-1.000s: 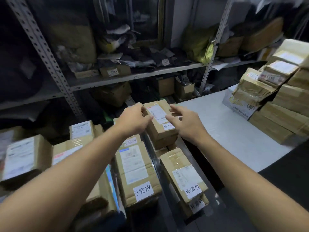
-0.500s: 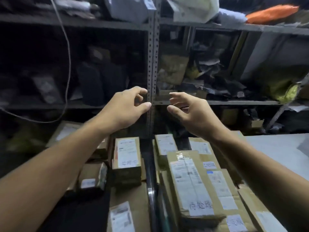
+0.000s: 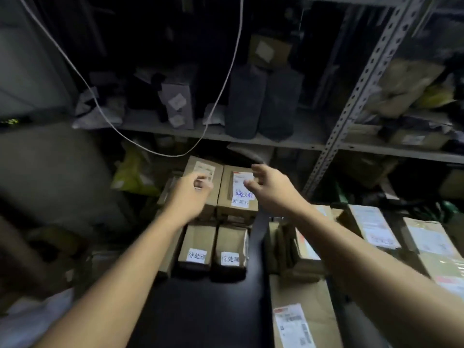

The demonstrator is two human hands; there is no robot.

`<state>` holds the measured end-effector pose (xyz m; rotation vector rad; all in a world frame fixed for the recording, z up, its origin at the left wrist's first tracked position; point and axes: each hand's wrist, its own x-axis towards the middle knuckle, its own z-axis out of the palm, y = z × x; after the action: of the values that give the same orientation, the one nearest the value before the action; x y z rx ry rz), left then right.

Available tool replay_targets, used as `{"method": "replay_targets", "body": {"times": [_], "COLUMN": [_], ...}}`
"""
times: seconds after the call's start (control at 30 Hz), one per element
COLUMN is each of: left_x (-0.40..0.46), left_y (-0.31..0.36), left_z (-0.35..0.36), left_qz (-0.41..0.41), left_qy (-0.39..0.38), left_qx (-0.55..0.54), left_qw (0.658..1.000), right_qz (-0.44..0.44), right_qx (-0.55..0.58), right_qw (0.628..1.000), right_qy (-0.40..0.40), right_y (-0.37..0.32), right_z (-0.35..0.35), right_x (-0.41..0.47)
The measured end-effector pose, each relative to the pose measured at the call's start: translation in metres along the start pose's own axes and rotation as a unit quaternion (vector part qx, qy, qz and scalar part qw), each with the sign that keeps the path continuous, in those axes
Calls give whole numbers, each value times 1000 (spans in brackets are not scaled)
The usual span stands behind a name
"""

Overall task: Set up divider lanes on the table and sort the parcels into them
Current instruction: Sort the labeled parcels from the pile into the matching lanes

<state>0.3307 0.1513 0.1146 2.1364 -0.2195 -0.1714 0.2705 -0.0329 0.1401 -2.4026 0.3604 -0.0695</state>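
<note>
Both hands hovered over far boxes, grips released, holding nothing: left hand [image 3: 189, 190] above left box [image 3: 203, 182], right hand [image 3: 270, 188] beside labelled box [image 3: 237, 192]. Dark gap [image 3: 258, 237] ran between box rows; more parcels [image 3: 371, 227] packed right. Dark counter [image 3: 200, 310] open near body. Metal shelf [image 3: 263, 141] and hanging cable [image 3: 160, 153] behind.

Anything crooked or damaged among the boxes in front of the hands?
One thing: the right-hand box of the near pair has a crumpled, dented top edge. The neighbouring box and the two behind look square.
</note>
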Motion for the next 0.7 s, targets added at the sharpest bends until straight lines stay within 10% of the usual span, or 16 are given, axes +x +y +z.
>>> {"method": "replay_targets", "body": {"times": [0.3,0.7], "left_x": [45,73], "left_y": [-70,-82], "left_z": [85,121], "left_qz": [-47,-4], "left_qy": [-98,-168], "left_qx": [11,34], "left_qw": [994,985], "right_qz": [318,359], "right_qx": [153,228], "right_qw": [935,902], "right_qy": [43,77], "right_y": [80,113], "right_z": [121,153], "right_x": [76,101]}}
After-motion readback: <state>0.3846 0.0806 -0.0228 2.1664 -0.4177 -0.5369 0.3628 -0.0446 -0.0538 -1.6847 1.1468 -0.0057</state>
